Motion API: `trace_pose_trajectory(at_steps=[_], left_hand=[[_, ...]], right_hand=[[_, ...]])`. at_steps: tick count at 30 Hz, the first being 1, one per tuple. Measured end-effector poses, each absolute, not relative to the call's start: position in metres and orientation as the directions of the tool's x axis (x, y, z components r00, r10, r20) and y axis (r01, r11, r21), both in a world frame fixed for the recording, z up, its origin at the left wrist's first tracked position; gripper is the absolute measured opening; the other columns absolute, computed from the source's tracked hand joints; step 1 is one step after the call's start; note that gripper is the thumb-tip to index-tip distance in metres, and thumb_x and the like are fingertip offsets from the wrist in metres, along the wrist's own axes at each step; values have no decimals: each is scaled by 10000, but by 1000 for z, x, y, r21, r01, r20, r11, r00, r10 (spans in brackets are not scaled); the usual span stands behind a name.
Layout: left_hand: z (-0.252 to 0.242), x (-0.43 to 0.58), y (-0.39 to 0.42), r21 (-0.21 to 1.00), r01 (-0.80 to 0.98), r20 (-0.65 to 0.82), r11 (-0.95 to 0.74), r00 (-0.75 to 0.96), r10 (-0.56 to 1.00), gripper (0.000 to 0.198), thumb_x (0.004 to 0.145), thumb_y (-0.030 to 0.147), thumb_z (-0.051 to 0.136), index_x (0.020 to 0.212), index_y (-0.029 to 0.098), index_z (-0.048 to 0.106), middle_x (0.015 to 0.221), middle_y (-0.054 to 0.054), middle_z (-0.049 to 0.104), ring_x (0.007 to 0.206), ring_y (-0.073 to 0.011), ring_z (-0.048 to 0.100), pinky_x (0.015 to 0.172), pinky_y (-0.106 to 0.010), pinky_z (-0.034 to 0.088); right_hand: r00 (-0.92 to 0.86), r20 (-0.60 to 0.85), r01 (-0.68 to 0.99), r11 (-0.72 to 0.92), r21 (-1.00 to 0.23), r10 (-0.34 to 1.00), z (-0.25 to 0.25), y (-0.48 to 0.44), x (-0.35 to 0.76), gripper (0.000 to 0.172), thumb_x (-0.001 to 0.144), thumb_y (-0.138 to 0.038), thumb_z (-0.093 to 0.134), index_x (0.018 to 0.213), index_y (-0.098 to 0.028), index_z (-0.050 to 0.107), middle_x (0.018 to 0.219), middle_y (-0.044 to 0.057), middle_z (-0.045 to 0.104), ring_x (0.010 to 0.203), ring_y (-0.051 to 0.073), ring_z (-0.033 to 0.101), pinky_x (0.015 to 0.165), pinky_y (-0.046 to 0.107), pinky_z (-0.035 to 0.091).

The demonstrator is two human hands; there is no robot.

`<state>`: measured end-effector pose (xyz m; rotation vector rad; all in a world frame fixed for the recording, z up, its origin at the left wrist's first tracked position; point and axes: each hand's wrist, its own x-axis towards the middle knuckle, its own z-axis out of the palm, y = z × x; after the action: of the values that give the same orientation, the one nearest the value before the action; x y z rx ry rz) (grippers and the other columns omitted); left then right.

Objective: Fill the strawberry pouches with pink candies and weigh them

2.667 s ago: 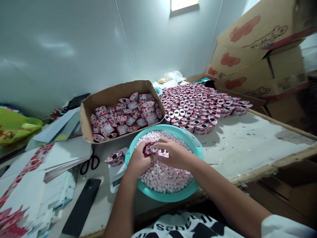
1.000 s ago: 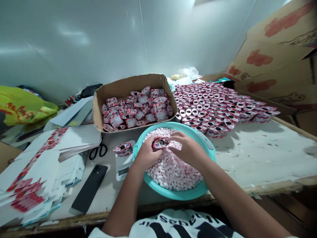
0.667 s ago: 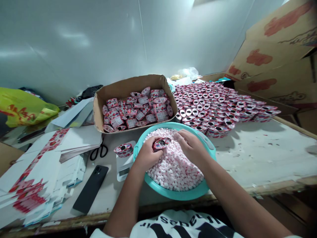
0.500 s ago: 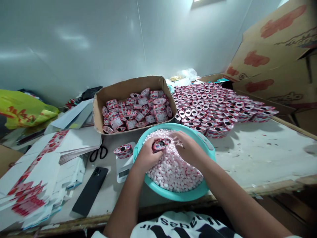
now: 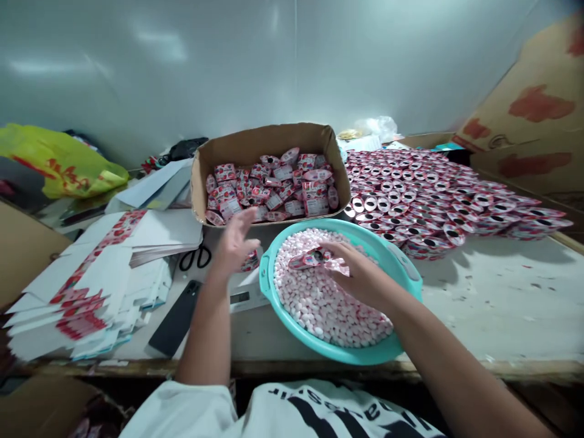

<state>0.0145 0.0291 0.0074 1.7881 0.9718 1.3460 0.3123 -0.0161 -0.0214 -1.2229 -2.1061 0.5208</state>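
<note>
A turquoise basin (image 5: 292, 328) full of small white-pink candies (image 5: 328, 304) stands at the table's front edge. Over the candies my right hand (image 5: 356, 271) grips the end of a small strawberry-print box (image 5: 305, 260) with a round hole in it. My left hand (image 5: 235, 243), slightly blurred, is raised left of the basin with thumb and fingers apart, holding nothing. Just beyond it, another strawberry-print box (image 5: 250, 261) shows partly on the white scale (image 5: 250, 297); the hand and forearm hide some of both.
Behind the basin is a cardboard carton (image 5: 269, 137) of filled-looking boxes. Many upright holed boxes (image 5: 406, 194) crowd the right rear. Flat printed card sheets (image 5: 104, 261), black scissors (image 5: 196, 258) and a dark phone (image 5: 176, 322) lie at left. A yellow bag (image 5: 64, 164) sits farther back.
My left hand has let go of the box above the candies and moved left toward the scale. My right hand now holds that box. The view has turned slightly left.
</note>
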Motion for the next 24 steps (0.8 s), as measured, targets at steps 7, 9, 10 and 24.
trace_pose_trajectory(at_steps=[7,9,10,24], left_hand=[[-19,-91,35,887,378,314,-263,-79,946,492,794,403,681,1219,171,596,1329,-144,635,1294,-284,570,1157,-469,396],[-28,-94,33,875,440,245,-204,-37,969,512,796,437,697,1223,168,613,1330,-142,636,1294,-289,568,1152,-466,398],[-32,-94,33,861,474,219,-187,-12,976,526,792,450,710,1229,173,618,1342,-138,631,1301,-289,563,1153,-462,395],[-2,-52,11,632,650,407,-421,184,895,454,797,428,748,1186,209,663,1249,-82,659,1200,-266,600,1082,-395,436]], right_hand=[[-365,262,630,444,-637,894,-29,-11,311,529,937,-438,595,1433,-292,484,1416,118,579,1239,313,603,969,468,563],[-360,244,637,428,-641,900,-29,-10,310,539,931,-471,596,1427,-286,496,1401,131,589,1198,326,624,937,479,577],[-355,234,639,418,-646,905,-29,-10,310,549,926,-491,596,1425,-281,502,1396,140,591,1173,330,636,914,481,588],[-321,225,634,386,-670,920,-32,-8,309,530,907,-498,630,1384,-294,522,1380,115,598,1153,306,643,874,444,600]])
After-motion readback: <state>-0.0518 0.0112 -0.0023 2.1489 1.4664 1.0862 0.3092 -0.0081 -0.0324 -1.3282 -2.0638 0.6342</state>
